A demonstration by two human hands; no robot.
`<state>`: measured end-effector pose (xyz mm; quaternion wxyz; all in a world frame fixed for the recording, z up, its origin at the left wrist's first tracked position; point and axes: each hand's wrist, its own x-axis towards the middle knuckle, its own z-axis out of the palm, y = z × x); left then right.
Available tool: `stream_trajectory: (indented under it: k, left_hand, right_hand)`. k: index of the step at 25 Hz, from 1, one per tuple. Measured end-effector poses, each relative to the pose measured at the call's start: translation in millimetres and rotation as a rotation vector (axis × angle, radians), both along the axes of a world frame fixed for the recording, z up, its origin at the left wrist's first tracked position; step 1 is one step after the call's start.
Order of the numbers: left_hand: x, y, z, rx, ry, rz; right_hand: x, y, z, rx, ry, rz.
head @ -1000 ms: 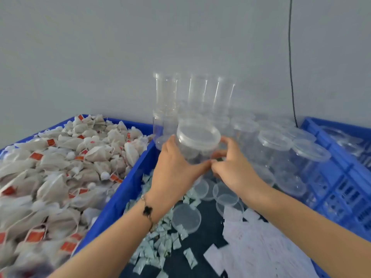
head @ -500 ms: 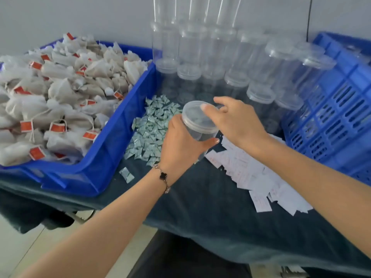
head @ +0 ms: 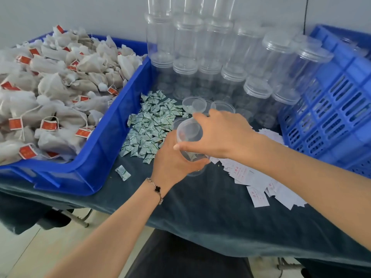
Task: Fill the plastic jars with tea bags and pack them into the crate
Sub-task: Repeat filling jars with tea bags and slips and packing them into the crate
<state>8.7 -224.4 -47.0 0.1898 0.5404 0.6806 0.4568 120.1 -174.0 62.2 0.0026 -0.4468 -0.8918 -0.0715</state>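
The left hand [head: 172, 159] is wrapped around the lower body of a clear, round plastic jar [head: 189, 137], gripping it tilted above the dark blue-grey cloth-covered table [head: 200, 213]. The right hand [head: 222, 135] covers the jar from above, thumb and fingers curled over its mouth; it seems to hold the clear lid there, though the transparent plastic makes that hard to confirm.

Left of the jar sits a solid blue plastic bin [head: 104, 145] heaped with off-white mesh tea bags [head: 50, 87], each on a string with a small red paper tag; the print on the tags is too small to read. Between the bin and the jar lies a pile of small white-and-green sachets [head: 152, 121], their printing illegible, with one stray sachet [head: 122, 172] nearer the table edge. Just behind the jar rest a few loose clear lids [head: 194, 103], and behind those stand stacked rows of empty clear lidded jars [head: 216, 57] against the grey wall. Right of the jar is a slotted blue plastic crate [head: 329, 109]. In front of the crate, scattered white paper slips [head: 261, 183] carry faint red characters that cannot be made out. A thin bracelet with a black clover charm [head: 157, 188] circles the left wrist.
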Motion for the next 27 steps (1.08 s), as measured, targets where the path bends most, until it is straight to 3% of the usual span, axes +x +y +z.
stream_trajectory:
  k: [13,20,23,25,27]
  left_hand:
    - [-4.4,6.6,-4.8,0.015,0.000,0.066]
    - [-17.2,6.3,-3.9,-0.025,0.057,-0.035]
    - [-15.1,5.7,-4.3,-0.020,0.036,-0.032]
    - [-15.4,5.6,-4.7,-0.028,0.032,-0.036]
    - [-15.9,6.0,-5.8,-0.021,0.041,-0.033]
  right_hand:
    - [-17.1,31.3,5.8,-0.194,-0.036,0.156]
    - [-15.7,41.3,25.9,-0.522,-0.209,0.325]
    - [-29.1,29.0,28.9,-0.381,-0.166,0.227]
    - [-35.1,18.7,23.8,-0.157,-0.324,0.089]
    - [-40.5,13.5,26.4,-0.182,-0.421,0.070]
